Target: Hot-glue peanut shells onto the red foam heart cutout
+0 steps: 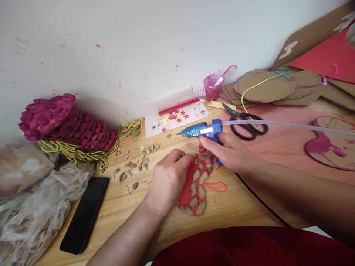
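My right hand [230, 149] is wrapped round the handle of a blue glue gun [205, 130], whose nozzle points left above the table. A clear glue stick [277, 123] runs out of its back to the right. Below the gun lies a red piece [188, 184] with several peanuts [202, 191] on it and an orange loop [219, 187] at its right side. My left hand [169, 177] is at the piece's upper left, fingers bent together over its edge; what its fingertips hold, if anything, is hidden.
Peanut shell bits [135, 166] lie left of my left hand. Further left are a black phone [84, 216], a plastic bag [41, 210] and stacked magenta pieces [69, 123]. Black scissors [245, 123], a stained cup [213, 87] and cardboard shapes [263, 87] stand behind. A black cord [260, 201] crosses the right side.
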Available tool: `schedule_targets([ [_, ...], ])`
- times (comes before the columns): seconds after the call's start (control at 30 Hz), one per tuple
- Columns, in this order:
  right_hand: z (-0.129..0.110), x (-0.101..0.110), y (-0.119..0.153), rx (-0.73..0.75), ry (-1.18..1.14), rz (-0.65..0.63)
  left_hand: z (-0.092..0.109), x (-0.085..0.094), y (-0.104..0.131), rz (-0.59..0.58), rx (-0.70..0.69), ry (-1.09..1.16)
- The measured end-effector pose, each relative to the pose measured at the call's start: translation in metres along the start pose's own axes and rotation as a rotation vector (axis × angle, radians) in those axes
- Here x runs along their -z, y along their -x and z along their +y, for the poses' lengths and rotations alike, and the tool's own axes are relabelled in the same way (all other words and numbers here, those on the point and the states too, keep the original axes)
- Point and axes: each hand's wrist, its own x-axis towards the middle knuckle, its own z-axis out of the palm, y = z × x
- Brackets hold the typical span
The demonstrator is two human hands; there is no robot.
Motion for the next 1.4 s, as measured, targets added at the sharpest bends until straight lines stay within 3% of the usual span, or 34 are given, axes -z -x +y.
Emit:
schedule_targets([
  [0.83,0.011,0.003,-0.005,0.0,0.104,0.085,0.008,0.005,-0.003,-0.152,-0.012,-0.123],
  [1.1,0.0,-0.002,0.001,0.007,0.03,0.076,-0.003,0.016,0.004,-0.102,0.059,0.194],
  [1.17,-0.001,-0.001,0.001,-0.009,0.012,0.022,-0.003,0.019,0.005,-0.127,0.045,0.197],
  [1.4,0.001,0.0,0.0,0.001,-0.021,0.029,0.013,0.022,0.008,-0.211,-0.084,0.024],
])
